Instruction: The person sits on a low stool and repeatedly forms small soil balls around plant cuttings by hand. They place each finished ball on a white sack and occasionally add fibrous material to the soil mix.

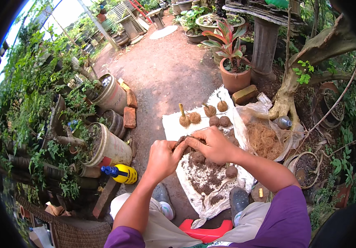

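Note:
Both of my hands meet over a white woven sheet (185, 183), holding a dark lump of soil (182, 140) between the fingers. My left hand (164, 156) grips its near left side, and my right hand (212, 144) covers its right side with the thumb across it. Under the hands lie loose dark soil (201, 178) and several dark soil balls (231, 171). Beyond them on the sheet stand several fibre-wrapped balls, one with an upright cut stem (184, 120), another with a small dark shoot (222, 106).
A clear plastic bag holds brown coconut fibre (264, 139) at the right. A yellow spray bottle (125, 173) stands at the left beside a white bucket (111, 147). Bricks (130, 117), a terracotta pot (235, 77) and a tree trunk (285, 96) edge the path. A red plastic stool (207, 232) is below me.

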Demonstrator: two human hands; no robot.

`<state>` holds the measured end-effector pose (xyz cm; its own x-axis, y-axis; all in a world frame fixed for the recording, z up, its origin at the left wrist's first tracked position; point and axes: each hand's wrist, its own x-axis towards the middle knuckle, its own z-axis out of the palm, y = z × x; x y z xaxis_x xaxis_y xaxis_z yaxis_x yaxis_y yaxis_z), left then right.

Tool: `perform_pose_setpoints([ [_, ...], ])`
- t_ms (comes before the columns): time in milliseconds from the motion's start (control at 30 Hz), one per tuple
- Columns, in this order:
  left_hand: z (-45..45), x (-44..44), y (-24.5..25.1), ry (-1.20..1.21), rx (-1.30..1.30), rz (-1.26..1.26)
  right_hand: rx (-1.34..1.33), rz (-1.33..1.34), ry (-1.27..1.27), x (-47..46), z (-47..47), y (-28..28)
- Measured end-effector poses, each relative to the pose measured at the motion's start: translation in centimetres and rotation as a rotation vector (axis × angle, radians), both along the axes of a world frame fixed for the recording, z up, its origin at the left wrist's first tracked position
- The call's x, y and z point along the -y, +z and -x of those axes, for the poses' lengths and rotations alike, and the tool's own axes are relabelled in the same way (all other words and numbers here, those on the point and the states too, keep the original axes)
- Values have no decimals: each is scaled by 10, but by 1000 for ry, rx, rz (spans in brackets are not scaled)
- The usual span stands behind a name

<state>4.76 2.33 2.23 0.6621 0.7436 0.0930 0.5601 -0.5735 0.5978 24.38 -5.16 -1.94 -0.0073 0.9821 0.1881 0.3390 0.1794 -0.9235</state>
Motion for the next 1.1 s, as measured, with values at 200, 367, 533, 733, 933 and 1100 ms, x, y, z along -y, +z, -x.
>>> perform_pose_setpoints([
  [200, 0, -6, -13, 43, 140, 119, -190, -19, -63, -5, 6, 3],
  [367, 3, -7, -17, 41, 93, 326, -217, -106, -135, -13, 3, -10],
  [533, 6, -10, -21, 7, 222, 518, -254, -104, -42, -10, -1, -9],
  [733, 8, 0, -16, -109, 110, 463, -481, 197, 233, -12, -17, -8],
  [933, 3, -2, -19, -29, 287, 271, -449, 99, 180, -18, -3, -18],
  [1100, 1, -11, -27, 24, 519, 378, -350, 178, 218, -16, 6, -27],
])
